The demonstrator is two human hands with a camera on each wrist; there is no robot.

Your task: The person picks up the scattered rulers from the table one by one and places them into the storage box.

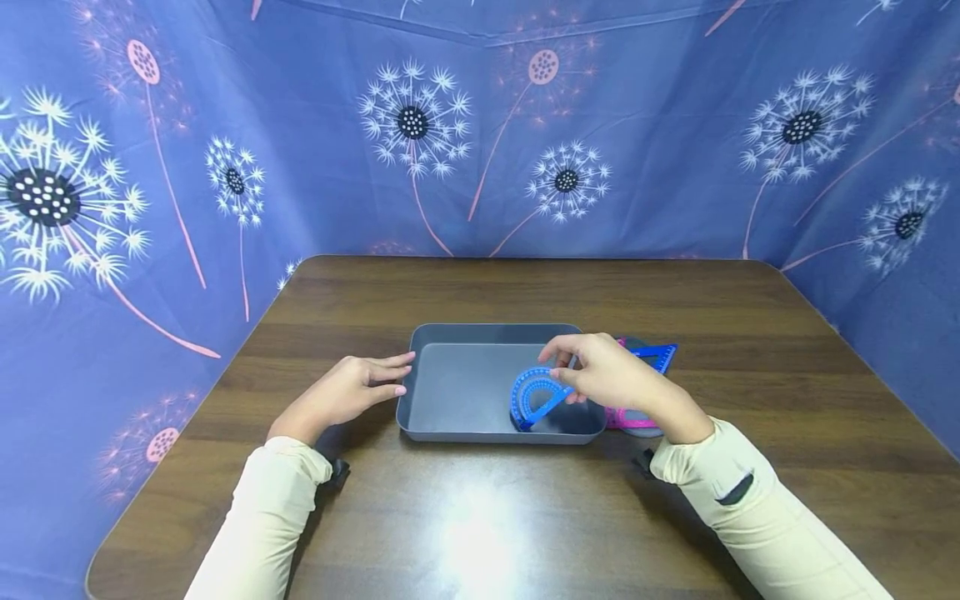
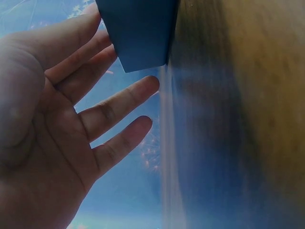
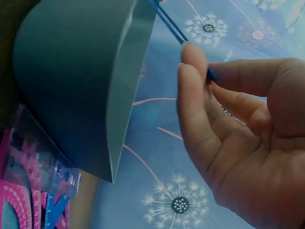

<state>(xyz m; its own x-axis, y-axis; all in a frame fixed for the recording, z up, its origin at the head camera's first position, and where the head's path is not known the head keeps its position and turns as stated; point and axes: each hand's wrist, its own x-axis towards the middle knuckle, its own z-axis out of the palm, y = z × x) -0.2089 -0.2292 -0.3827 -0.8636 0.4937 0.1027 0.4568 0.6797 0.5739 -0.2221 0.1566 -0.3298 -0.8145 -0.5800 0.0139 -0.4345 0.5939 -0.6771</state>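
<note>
So your right hand (image 1: 611, 375) is pinching a blue plastic half-circle protractor (image 1: 534, 395) by its upper edge, thumb and fingertips clamped on it, and the protractor is hanging tilted inside the right end of the shallow grey rectangular plastic tray (image 1: 450, 335). Its lower corner looks like it's down at the tray floor near the front wall, though I can't tell for sure if it's actually touching. From the right wrist view you only get the protractor edge-on, a thin blue line (image 3: 171, 26) running between your fingertips (image 3: 193, 71), with the tray's rounded corner (image 3: 71, 81) just beside it.

Your left hand (image 1: 348, 389) is relaxed and flat, fingers straight, holding nothing. Its fingertips sit right against the tray's left wall, and the left wrist view shows the stretched fingers (image 2: 116, 102) next to the tray corner (image 2: 138, 33).

The tray sits about mid-bench on the dark brown wooden bench (image 1: 525, 517). Just right of the tray, partly behind your right hand, there's a blue plastic triangle set square (image 1: 658, 356) and a pink plastic protractor (image 1: 626, 418) lying on the bench, close up against the tray. Blue cloth with a dandelion print (image 1: 480, 125) hangs around the left, far and right sides
</note>
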